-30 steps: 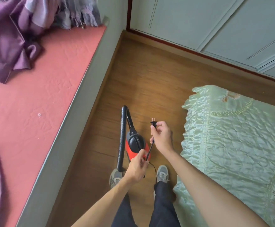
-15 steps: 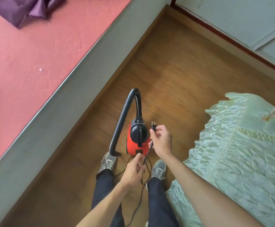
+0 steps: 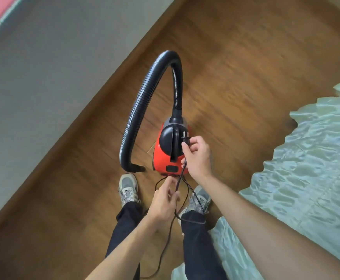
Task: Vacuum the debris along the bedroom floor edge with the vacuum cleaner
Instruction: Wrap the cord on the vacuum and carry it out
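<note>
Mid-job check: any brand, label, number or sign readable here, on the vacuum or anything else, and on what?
No text can be read anywhere.
Red vacuum cleaner: no lettering shows on its body.
Plug in the right hand: no legible marking.
Cord pinched by the left hand: plain black.
Grey shoes: any logo is too blurred to read.

A small red vacuum cleaner (image 3: 170, 152) with a black top handle is sitting on the wooden floor (image 3: 236, 67). Its ribbed black hose (image 3: 142, 102) is arching up from the front and curving down beside the body. The right hand (image 3: 197, 156) is pinching its two-pin plug (image 3: 185, 138), and the thin black cord (image 3: 193, 197) is passing through the left hand (image 3: 163, 201).
</note>
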### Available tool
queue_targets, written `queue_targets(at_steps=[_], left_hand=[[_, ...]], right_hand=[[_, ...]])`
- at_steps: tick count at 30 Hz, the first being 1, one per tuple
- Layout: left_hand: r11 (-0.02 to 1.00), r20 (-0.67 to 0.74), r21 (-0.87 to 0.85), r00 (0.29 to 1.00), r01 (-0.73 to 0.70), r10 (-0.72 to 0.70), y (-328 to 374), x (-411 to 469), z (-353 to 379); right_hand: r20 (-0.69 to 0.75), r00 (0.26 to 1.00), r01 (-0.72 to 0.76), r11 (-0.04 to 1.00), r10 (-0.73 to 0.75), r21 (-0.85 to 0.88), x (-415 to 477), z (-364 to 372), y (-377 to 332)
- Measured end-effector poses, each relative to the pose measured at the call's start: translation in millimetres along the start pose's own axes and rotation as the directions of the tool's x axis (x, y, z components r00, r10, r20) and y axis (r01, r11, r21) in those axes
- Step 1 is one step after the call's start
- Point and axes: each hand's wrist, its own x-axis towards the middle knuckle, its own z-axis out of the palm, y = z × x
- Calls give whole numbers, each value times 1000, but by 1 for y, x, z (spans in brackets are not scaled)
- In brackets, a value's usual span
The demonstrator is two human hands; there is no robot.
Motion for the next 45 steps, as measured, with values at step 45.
queue_targets(at_steps=[45], left_hand=[[917, -211, 323, 926, -236, 313, -90, 87, -22]], right_hand=[[-5, 996, -85, 969, 86, -232, 108, 85, 101]])
